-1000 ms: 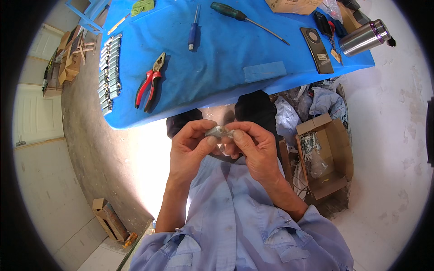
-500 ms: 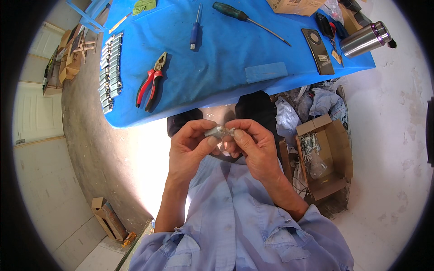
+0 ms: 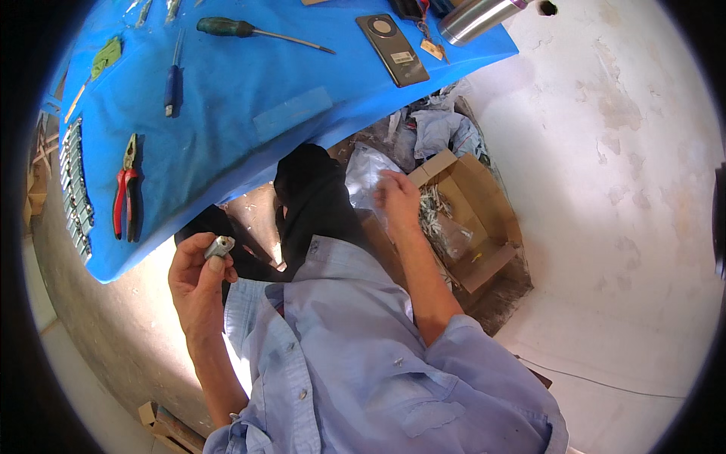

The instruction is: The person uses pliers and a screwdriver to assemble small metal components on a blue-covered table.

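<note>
In my left hand (image 3: pixel 198 274), a small silvery metal part (image 3: pixel 219 247) is pinched between thumb and fingers, with a dark hole showing at its end. It is held above my lap, apart from the table edge. My right hand (image 3: pixel 399 203) is over a crumpled clear plastic bag (image 3: pixel 369 172), just left of an open cardboard box (image 3: pixel 490 198). Its fingers are bent and smeared, so I cannot see whether anything is in them. Inside the box lie several thin, pale metallic pieces (image 3: pixel 432 219) and a clear plastic bag (image 3: pixel 455 237).
On the blue-covered table (image 3: pixel 219 91) lie red-and-black pliers (image 3: pixel 127 193), a blue-handled screwdriver (image 3: pixel 173 83), a green-handled screwdriver (image 3: pixel 231 28) and a phone (image 3: pixel 395 49). A row of similar metal parts (image 3: pixel 74 189) lines its left edge. A steel bottle (image 3: pixel 480 19) stands at the far right.
My hands, earlier together on the metal part, have separated. The left keeps the part, while the right has moved toward the box. The view has swung to the right.
</note>
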`<action>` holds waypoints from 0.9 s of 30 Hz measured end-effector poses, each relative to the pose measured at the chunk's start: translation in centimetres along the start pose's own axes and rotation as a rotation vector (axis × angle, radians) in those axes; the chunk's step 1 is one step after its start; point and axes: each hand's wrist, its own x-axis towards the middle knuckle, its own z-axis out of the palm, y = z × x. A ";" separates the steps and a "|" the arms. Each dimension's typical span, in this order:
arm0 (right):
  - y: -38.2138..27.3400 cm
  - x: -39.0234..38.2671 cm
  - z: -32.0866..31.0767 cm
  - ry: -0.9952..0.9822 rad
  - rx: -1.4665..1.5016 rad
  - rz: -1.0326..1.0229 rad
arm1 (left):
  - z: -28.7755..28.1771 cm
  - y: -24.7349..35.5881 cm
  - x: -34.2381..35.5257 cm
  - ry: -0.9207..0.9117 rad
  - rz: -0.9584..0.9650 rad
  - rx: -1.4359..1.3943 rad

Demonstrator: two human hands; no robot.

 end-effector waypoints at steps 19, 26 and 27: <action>4.6 2.5 -7.5 0.189 -0.042 -0.108 | 1.6 -0.1 0.9 -0.132 -0.059 -0.131; -4.5 -9.3 7.2 -0.609 -0.275 -0.584 | 1.8 0.2 0.4 -0.094 -0.092 -0.141; -5.7 -10.6 8.5 -0.678 -0.266 -0.618 | 1.9 0.3 0.2 -0.072 -0.089 -0.135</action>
